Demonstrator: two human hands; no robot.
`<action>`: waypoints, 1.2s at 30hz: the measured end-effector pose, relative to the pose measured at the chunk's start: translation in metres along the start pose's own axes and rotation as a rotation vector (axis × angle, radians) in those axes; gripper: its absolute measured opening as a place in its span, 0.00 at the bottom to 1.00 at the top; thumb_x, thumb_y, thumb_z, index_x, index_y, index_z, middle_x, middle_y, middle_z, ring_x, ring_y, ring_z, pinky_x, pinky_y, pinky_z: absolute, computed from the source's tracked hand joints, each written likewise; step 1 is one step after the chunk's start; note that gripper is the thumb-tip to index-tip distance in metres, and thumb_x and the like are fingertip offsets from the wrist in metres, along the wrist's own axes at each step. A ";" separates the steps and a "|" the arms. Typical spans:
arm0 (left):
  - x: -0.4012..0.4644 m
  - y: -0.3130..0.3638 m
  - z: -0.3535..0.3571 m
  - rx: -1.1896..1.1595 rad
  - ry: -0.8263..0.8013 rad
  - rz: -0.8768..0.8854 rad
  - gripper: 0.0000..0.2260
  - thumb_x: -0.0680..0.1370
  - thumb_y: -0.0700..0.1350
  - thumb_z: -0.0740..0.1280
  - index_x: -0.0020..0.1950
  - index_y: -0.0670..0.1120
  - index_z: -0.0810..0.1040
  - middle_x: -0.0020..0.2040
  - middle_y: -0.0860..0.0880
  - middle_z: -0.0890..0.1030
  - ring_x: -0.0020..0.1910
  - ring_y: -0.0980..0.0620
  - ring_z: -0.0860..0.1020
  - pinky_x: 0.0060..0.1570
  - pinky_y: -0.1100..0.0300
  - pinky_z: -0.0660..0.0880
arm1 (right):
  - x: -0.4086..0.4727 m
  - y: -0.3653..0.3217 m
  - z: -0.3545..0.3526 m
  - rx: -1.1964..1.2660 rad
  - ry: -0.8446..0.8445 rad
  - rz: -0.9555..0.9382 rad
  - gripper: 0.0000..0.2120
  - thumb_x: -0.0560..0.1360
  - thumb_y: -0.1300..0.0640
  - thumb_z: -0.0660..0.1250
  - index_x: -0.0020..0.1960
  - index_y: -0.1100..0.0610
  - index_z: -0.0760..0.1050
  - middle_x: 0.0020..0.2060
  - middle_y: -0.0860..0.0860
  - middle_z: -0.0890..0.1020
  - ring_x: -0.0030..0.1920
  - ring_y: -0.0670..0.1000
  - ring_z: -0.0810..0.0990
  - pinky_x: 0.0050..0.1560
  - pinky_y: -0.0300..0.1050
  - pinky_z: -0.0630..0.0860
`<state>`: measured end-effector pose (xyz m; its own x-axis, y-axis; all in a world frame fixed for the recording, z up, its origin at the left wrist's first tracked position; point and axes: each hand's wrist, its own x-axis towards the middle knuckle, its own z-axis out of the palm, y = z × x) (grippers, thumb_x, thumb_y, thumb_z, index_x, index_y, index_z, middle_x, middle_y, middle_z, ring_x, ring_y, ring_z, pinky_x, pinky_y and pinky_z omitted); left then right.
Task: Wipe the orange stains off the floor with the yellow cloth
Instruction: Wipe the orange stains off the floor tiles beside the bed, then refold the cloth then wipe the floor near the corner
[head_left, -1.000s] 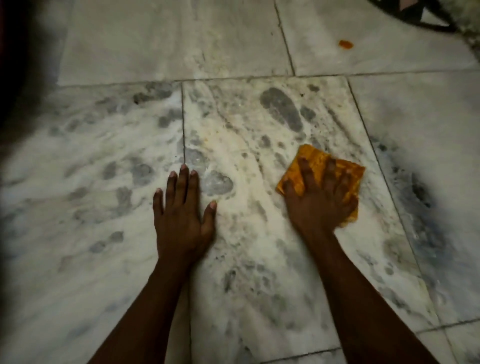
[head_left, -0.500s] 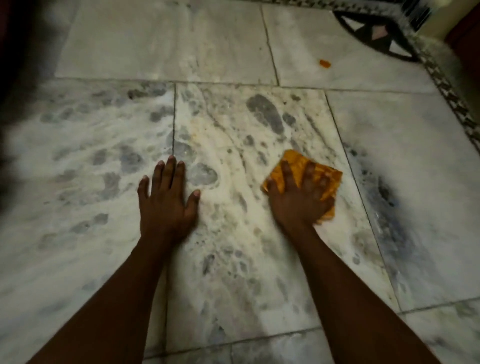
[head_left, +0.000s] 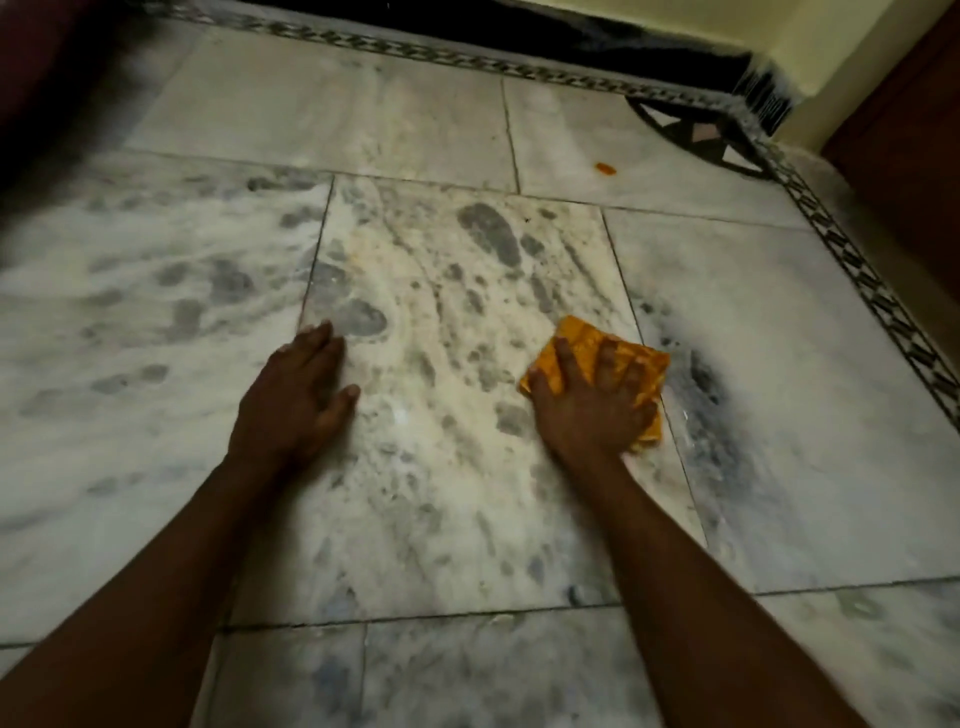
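Right hand (head_left: 587, 410): spread flat, pressing cloth (head_left: 582, 345) to floor (head_left: 441, 519). Left hand (head_left: 293, 400): flat, empty. Stain (head_left: 605, 168): far, apart.

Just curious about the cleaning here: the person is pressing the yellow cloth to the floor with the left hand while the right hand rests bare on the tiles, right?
Not quite. The head view shows the right hand pressing the yellow cloth; the left hand rests bare on the tiles.

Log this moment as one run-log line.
right hand: flat on yellow cloth | left hand: braced on floor | orange stain: far tile, untouched
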<state>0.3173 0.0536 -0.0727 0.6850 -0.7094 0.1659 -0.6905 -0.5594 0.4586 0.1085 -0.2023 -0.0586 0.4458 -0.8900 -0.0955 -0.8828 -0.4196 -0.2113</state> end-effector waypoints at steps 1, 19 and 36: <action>-0.008 0.005 0.004 0.010 -0.017 -0.006 0.37 0.78 0.65 0.55 0.81 0.44 0.68 0.83 0.46 0.65 0.82 0.45 0.64 0.80 0.47 0.61 | -0.012 -0.015 0.007 -0.009 0.015 -0.057 0.31 0.79 0.27 0.50 0.81 0.30 0.53 0.86 0.50 0.50 0.85 0.64 0.45 0.78 0.76 0.46; -0.161 0.115 0.036 0.001 -0.095 -0.142 0.39 0.78 0.66 0.49 0.85 0.46 0.58 0.85 0.49 0.51 0.85 0.47 0.51 0.81 0.48 0.49 | -0.141 0.096 0.003 -0.023 0.007 -0.775 0.31 0.77 0.25 0.55 0.78 0.28 0.61 0.85 0.47 0.56 0.85 0.60 0.52 0.77 0.71 0.53; -0.188 0.143 0.040 0.085 -0.132 -0.190 0.40 0.77 0.65 0.42 0.86 0.46 0.51 0.86 0.48 0.44 0.85 0.50 0.44 0.83 0.46 0.45 | -0.151 0.119 -0.046 0.785 -0.136 -0.517 0.21 0.80 0.57 0.61 0.71 0.46 0.78 0.64 0.44 0.83 0.64 0.50 0.81 0.66 0.53 0.78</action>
<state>0.0803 0.0902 -0.0736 0.7718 -0.6349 -0.0340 -0.5732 -0.7179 0.3951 -0.0705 -0.1259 -0.0242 0.8108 -0.5782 0.0910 -0.2413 -0.4718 -0.8481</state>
